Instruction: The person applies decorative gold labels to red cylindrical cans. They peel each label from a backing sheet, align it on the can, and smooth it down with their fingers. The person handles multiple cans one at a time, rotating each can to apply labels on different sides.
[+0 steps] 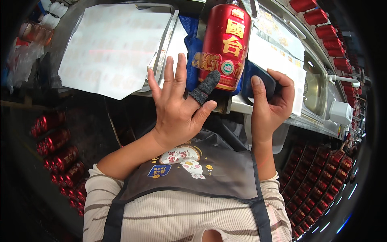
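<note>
A glossy red bottle (223, 44) with raised gold lettering, a gold band and a small round green-and-white emblem lies on a blue cloth (191, 34), its base toward me. My left hand (177, 105) is open, fingers spread. A dark grey knitted sleeve (205, 87) covers its index finger, whose tip rests at the bottle's lower part near the gold band. To the right of the base, my right hand (268, 107) grips a dark blue, flat, flexible-looking pad (261, 77) between thumb and fingers. What exactly this pad is cannot be made out.
A large white sheet (113, 48) covers a metal tray on the left. Sheets with gold decals (278, 34) lie at right, before a steel basin (316, 90) and a white tap (342, 79). Red bottles stand in rows at lower right (318, 181), lower left (60, 141) and upper right (316, 17).
</note>
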`<state>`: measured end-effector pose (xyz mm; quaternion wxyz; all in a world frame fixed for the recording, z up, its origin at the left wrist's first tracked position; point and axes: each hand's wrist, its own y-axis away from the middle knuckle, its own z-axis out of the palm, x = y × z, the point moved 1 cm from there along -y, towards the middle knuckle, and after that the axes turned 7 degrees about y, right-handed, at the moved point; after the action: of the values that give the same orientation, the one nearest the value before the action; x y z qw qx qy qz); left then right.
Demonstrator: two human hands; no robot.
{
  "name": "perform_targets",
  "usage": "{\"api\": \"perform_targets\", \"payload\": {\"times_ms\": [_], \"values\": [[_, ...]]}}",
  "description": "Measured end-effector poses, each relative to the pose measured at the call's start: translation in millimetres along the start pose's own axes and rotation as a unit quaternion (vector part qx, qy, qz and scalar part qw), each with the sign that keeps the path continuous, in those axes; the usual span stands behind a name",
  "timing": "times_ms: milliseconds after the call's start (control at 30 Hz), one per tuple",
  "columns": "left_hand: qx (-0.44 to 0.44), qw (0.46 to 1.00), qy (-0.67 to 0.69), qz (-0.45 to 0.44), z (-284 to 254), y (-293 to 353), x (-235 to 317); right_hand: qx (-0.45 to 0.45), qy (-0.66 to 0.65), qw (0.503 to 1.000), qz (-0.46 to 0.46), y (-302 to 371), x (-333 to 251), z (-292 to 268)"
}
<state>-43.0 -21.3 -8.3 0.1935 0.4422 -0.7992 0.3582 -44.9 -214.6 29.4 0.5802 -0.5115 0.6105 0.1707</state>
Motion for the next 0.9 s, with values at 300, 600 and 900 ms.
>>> {"api": "perform_targets", "payload": {"times_ms": [300, 600, 900], "values": [[0.033, 0.992, 0.116, -0.027, -9.1, 0.2, -15.2, -0.19, 0.191, 0.89, -0.369, 10.5, -31.5, 2.9], [-0.006, 0.977, 0.211, -0.017, -12.9, -28.3, -28.8, -0.175, 0.134, 0.974, -0.047, 3.4, -25.1, 7.5], [-0.071, 0.98, 0.185, 0.02, 9.7, -72.1, -35.2, -0.19, -0.085, 0.959, 0.194, 12.1, -12.0, -17.4]]}}
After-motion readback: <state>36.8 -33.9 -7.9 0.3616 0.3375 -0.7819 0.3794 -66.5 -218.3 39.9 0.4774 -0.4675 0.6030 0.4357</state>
